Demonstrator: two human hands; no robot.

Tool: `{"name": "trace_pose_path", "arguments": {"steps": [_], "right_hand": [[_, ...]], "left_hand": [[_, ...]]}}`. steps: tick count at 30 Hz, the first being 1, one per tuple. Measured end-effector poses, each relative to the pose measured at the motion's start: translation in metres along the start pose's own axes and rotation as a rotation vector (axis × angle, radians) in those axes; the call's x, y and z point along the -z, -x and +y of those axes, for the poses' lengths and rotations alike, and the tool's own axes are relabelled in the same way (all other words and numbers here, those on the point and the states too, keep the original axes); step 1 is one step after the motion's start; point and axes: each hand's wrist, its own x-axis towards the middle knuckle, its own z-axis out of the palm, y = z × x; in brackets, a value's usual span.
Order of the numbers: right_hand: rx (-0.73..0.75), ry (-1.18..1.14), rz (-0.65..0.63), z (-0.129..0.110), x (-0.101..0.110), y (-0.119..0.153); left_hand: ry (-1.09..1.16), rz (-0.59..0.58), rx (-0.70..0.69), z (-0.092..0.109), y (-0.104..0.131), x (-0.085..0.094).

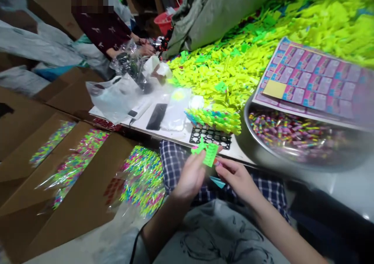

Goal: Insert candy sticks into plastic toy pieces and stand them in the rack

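Note:
Just above my lap, my left hand (pixel 191 174) grips a bright green plastic piece (pixel 210 155) with a ribbed flat part. Close to its lower right edge, my right hand (pixel 238 176) has its thumb and fingers pinched on something small with a red spot, too small to name. A teal pointed piece (pixel 217 182) shows below, between the hands. Beyond them, on the table edge, a black rack with round holes (pixel 209 135) carries rows of yellow, green and blue pieces (pixel 214 120).
A large pile of yellow and green plastic pieces (pixel 216 69) covers the table's back. At right, a metal bowl (pixel 251 133) holds small wrapped items under printed sheets (pixel 315 73). Cardboard boxes (pixel 90 178) with colourful bagged pieces (pixel 143 178) stand left. Another person (pixel 102 30) works behind.

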Motion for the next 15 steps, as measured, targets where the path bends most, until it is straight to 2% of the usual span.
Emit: {"name": "trace_pose_path", "arguments": {"steps": [9,15], "right_hand": [[0.144,0.097,0.036,0.003,0.010,0.003],[0.351,0.357,0.126,0.000,0.008,0.005]], "left_hand": [[-0.040,-0.058,0.001,-0.006,-0.004,0.000],[-0.082,-0.046,-0.010,-0.011,-0.006,0.004]]}}
